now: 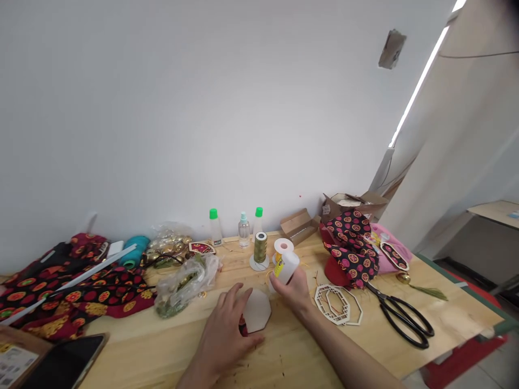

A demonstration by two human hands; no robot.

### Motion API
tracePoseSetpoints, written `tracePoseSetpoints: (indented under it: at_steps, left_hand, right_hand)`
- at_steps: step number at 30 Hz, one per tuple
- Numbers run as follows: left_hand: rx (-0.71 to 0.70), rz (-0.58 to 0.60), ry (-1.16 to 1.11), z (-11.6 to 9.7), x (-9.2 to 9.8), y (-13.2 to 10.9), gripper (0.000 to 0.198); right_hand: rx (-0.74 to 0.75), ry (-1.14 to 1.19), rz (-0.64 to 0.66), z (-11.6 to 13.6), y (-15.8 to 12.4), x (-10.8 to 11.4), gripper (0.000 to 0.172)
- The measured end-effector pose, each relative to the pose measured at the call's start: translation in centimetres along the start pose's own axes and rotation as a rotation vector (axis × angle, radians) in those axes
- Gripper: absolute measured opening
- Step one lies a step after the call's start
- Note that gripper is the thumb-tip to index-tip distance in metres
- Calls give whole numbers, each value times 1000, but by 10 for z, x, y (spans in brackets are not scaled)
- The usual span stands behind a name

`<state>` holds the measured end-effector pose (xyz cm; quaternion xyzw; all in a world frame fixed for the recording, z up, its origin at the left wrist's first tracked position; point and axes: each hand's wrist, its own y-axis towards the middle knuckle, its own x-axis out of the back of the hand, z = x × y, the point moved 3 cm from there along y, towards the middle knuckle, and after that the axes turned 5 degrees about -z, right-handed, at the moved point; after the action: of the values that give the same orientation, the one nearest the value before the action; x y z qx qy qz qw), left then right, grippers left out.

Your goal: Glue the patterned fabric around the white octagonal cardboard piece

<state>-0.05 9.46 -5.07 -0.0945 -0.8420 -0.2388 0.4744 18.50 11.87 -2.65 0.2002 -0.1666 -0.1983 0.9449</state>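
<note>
My left hand (225, 329) curves round the left edge of a pale octagonal panel (258, 310), with fingers at its upper side and thumb at the lower side. A bit of red patterned fabric shows at the panel's lower left edge. In my right hand (295, 289) is a white glue bottle (287, 267) with a yellow label, tilted with its base up and its nozzle end pointing down near the panel's upper right. Two lattice octagonal frames (332, 304) lie overlapping to the right of that hand.
Black-handled scissors (405, 319) lie at right, near patterned fabric (352, 246). Behind the hands stand a green thread cone (261, 248), green-capped bottles (214, 227) and a spray bottle (244, 231). Plastic bags (188, 283), more fabric (101, 286) and a phone (60, 364) are left.
</note>
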Motion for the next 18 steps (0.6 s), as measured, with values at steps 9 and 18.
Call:
tracePoseSetpoints:
  at_steps: [9, 18]
  left_hand:
    - [16, 86, -73, -3, 7, 4, 73]
    - [0, 100, -59, -10, 12, 3, 65]
  right_hand:
    - [8, -36, -83, -8, -2, 0, 22]
    - [33, -80, -64, -3, -3, -1, 21]
